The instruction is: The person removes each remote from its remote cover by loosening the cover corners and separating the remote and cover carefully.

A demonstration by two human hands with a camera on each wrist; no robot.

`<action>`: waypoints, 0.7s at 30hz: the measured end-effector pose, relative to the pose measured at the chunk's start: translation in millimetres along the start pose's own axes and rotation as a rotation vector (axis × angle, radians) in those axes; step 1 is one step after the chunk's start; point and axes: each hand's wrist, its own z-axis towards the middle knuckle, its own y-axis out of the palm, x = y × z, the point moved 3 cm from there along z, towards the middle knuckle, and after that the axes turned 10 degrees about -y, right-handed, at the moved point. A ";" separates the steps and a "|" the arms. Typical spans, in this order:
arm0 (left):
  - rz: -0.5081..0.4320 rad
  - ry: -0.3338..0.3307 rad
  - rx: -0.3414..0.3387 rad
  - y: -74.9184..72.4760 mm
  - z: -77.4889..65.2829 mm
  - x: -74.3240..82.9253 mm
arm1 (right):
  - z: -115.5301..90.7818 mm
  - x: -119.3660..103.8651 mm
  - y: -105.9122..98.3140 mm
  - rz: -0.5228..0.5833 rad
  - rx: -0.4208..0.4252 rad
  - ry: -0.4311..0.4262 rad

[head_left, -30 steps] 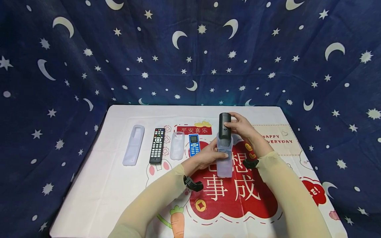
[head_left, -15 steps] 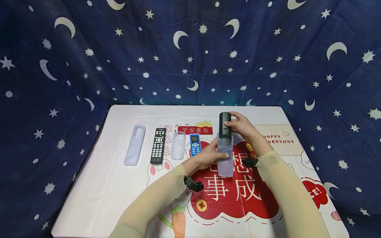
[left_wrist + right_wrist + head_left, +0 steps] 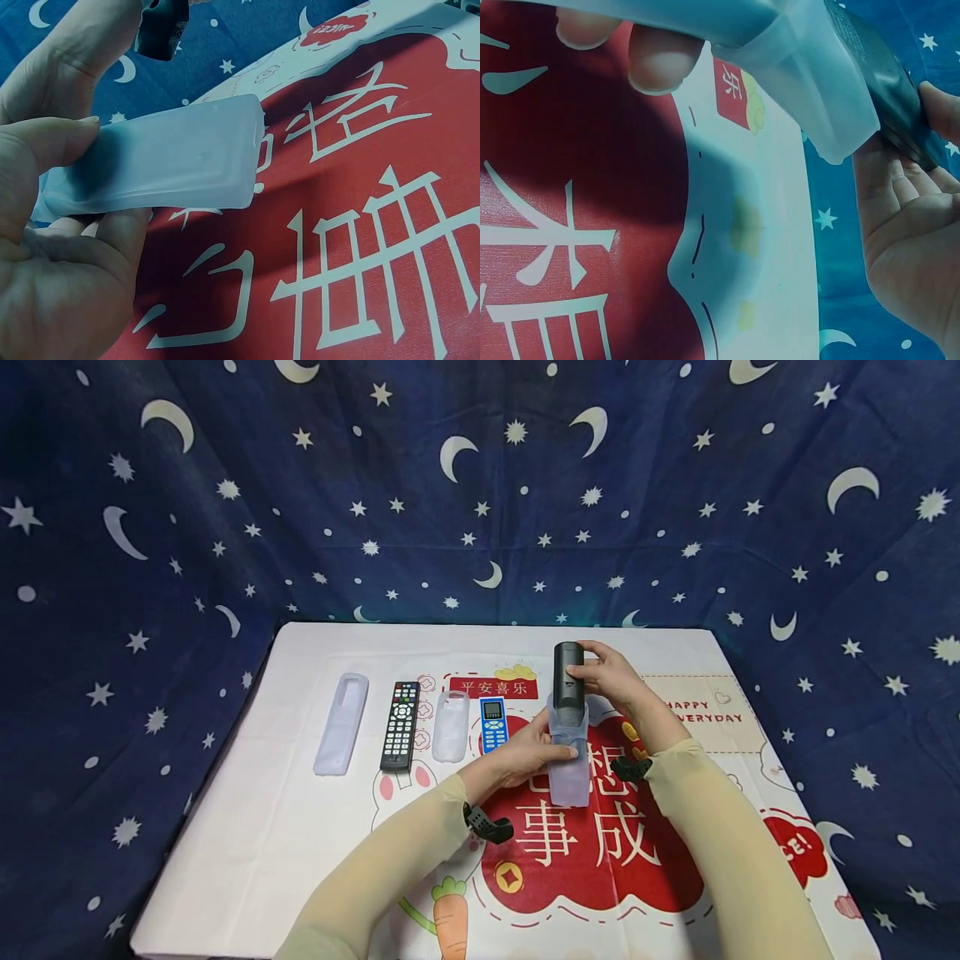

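Observation:
In the head view my left hand point(image 3: 522, 757) grips a translucent silicone remote cover point(image 3: 570, 787), its thumb across the front. My right hand point(image 3: 617, 683) holds the upper end of a black remote control point(image 3: 567, 695), whose back faces the camera. The lower part of the remote sits inside the cover's mouth; its upper part sticks out. Up close in the left wrist view, the cover's closed end point(image 3: 187, 161) points away from the palm, with a dark shape inside near the thumb. The right wrist view has the cover's flared lip point(image 3: 814, 86) around the remote.
To the left on the table point(image 3: 225, 860) lie a long translucent cover point(image 3: 341, 724), a black remote with white buttons point(image 3: 398, 727), a shorter translucent cover point(image 3: 451, 727) and a blue remote point(image 3: 492, 724). A dark starry curtain point(image 3: 480, 485) surrounds the table's back and sides.

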 end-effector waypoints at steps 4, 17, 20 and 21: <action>0.001 -0.004 0.005 1.4 -0.2 0.2 | -1.7 -1.1 -0.3 0.004 0.000 0.007; 0.031 -0.071 -0.024 9.5 -3.2 -11.9 | -1.9 -3.3 -17.9 0.036 0.059 -0.039; 0.048 -0.107 -0.020 10.6 -5.0 -14.7 | -1.4 -4.8 -26.0 0.039 0.083 -0.051; 0.045 -0.109 -0.019 10.6 -5.1 -14.5 | -1.6 -5.2 -27.3 0.038 0.085 -0.049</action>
